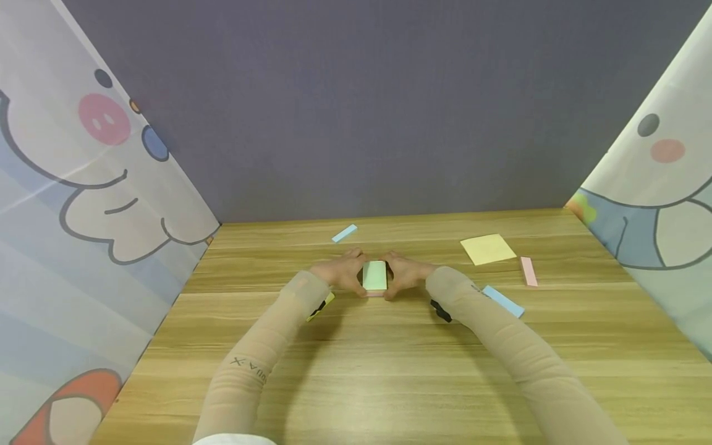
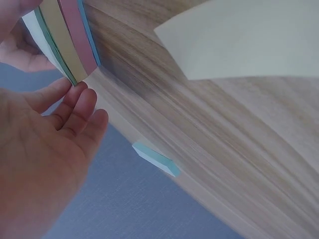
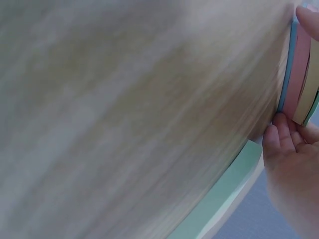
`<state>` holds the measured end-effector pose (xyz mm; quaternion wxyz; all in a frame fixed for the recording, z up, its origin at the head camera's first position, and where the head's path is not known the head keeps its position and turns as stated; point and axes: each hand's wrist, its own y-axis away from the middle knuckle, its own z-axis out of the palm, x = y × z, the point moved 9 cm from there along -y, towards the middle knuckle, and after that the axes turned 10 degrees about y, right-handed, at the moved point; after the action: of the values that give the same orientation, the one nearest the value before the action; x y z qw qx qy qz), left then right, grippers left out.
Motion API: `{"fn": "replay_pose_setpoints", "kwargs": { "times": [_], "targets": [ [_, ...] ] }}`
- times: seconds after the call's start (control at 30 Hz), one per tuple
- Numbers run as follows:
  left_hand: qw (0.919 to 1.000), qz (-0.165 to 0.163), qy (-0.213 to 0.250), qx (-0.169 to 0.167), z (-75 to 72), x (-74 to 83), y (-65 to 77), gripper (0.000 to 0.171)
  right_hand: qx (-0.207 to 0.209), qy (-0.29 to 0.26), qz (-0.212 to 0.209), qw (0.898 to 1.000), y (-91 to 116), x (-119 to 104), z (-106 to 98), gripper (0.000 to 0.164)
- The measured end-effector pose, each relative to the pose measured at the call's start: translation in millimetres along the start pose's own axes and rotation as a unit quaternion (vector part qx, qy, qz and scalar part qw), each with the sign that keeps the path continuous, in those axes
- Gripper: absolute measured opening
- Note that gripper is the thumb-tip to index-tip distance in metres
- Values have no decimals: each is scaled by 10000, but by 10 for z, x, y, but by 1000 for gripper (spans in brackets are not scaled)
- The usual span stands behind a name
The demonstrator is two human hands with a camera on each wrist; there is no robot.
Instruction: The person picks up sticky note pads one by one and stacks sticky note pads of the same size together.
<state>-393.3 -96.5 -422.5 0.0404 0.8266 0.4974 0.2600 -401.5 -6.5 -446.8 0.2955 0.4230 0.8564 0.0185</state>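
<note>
A small stack of sticky note pads [image 1: 374, 275] sits mid-table, with a pale green pad on top. In the left wrist view its side shows green, yellow, pink [image 2: 79, 37] and blue layers. My left hand [image 1: 346, 271] holds the stack from the left, thumb at the near edge and fingers at the far corner. From the right, my right hand [image 1: 405, 273] grips it the same way. The right wrist view shows that hand's fingertips [image 3: 280, 122] at the lower corner of the stack, by the blue layer.
Behind the hands lies a narrow light blue pad [image 1: 344, 233]. To the right are a yellow pad [image 1: 488, 249], a narrow pink pad [image 1: 529, 272] and a blue pad [image 1: 504, 301], partly under my right forearm. Yellow paper [image 1: 329, 299] shows beneath my left wrist. A grey wall [image 1: 356, 111] stands behind.
</note>
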Motion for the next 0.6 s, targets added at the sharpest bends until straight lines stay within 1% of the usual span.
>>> {"fn": "replay_pose_setpoints", "kwargs": {
  "times": [0.23, 0.6],
  "targets": [
    [10000, 65, 75, 0, 3, 6, 3, 86, 53, -56, 111, 9999, -48, 56, 24, 94],
    [9999, 107, 100, 2, 20, -1, -6, 84, 43, -127, 160, 9998, -51, 68, 34, 100]
  ]
}}
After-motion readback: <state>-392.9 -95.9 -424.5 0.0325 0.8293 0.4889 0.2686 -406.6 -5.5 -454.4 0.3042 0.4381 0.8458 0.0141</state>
